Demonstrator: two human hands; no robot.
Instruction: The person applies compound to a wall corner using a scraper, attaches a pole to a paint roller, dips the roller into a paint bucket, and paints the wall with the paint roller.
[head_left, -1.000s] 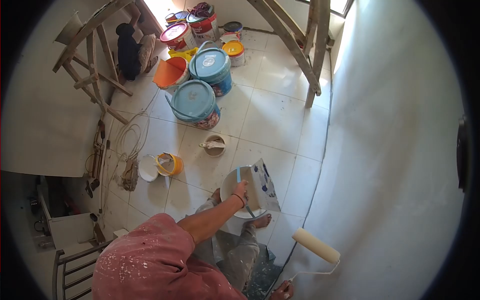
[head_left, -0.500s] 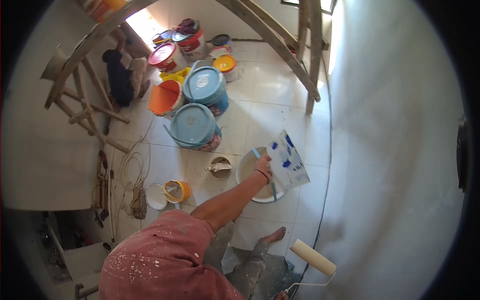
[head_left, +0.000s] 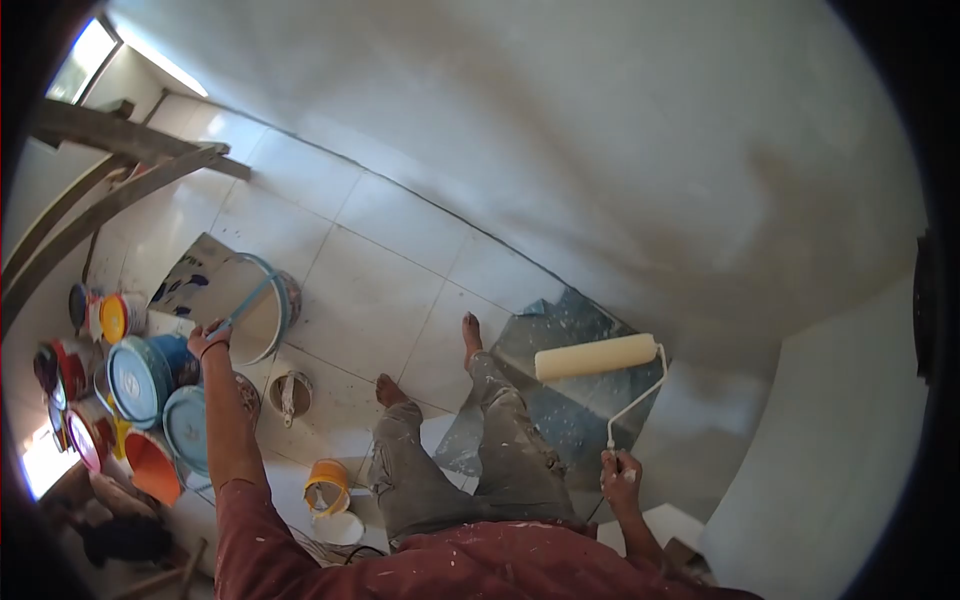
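My left hand (head_left: pixel 209 339) is closed around the blue handle (head_left: pixel 240 307) of a wide bucket (head_left: pixel 262 338). A flat panel with blue marks (head_left: pixel 192 280) leans at the bucket's far left side. On the right, my right hand (head_left: pixel 621 474) grips the wire-frame handle of a paint roller (head_left: pixel 596 357). The roller's cream sleeve hangs over a paint-spotted dark sheet (head_left: pixel 590 410) on the floor. Between my left arm and my legs, a small tub (head_left: pixel 291 397) holds a putty-smeared tool.
Lidded blue buckets (head_left: pixel 141 381) and an orange-lined bucket (head_left: pixel 153 466) crowd the left. A yellow pail (head_left: pixel 328 487) stands near my leg. Wooden trestle beams (head_left: pixel 130 205) rise at upper left. A wall (head_left: pixel 600 150) runs along the right. Another person (head_left: pixel 125 538) crouches at lower left.
The view has swung to the right. The bucket, held by my left hand, has moved across the floor to beside the blue buckets. The roller remains in my right hand.
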